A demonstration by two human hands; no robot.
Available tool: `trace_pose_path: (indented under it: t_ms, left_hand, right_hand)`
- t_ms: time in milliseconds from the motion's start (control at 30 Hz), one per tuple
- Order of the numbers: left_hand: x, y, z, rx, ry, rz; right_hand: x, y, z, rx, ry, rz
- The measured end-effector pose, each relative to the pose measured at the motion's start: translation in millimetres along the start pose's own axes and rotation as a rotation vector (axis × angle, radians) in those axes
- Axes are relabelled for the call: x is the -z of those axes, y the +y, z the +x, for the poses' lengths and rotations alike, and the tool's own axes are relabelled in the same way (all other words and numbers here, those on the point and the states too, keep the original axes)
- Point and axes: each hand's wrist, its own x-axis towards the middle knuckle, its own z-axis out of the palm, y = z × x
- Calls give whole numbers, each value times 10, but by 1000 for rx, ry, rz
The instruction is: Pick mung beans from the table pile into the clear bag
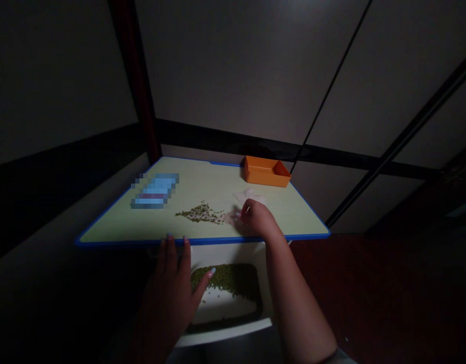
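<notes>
The right hand [258, 218] bunches over whitish grains [249, 194] near the front edge of the worktop [206, 178]; I can't tell whether it pinches any. The left hand [171, 285] spreads at that edge, grip released; green grains [201, 213] lie just inside it.

The right hand [258, 219] bends over pale grains [250, 195], perhaps rice, beside green beans [201, 214] on the tabletop [206, 181]; the left hand [172, 285] lies spread over a white drawer [230, 331].

Dim room, grey panels [236, 76] at far side.
Blue-edged desk [202, 179] near; dark-red post [132, 65] far left; reddish floor [331, 283] right.
</notes>
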Motion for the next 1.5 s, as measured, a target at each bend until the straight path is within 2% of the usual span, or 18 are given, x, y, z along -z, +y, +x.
trace_pose_path:
  t_ms: [167, 467, 800, 1133, 1500]
  left_hand:
    - [-28, -34, -19, -37, 22, 26]
    - [15, 5, -3, -20, 6, 5]
    - [81, 103, -5, 56, -31, -45]
    - [131, 152, 0, 50, 2, -85]
    - [123, 157, -4, 59, 5, -133]
  right_hand:
    - [-21, 17, -22, 76, -11, 1]
    - [51, -45, -26, -33, -10, -20]
    - [51, -83, -50, -35, 5, -85]
    - [-13, -76, -34, 49, 35, -62]
    - [0, -32, -2, 2, 29, -5]
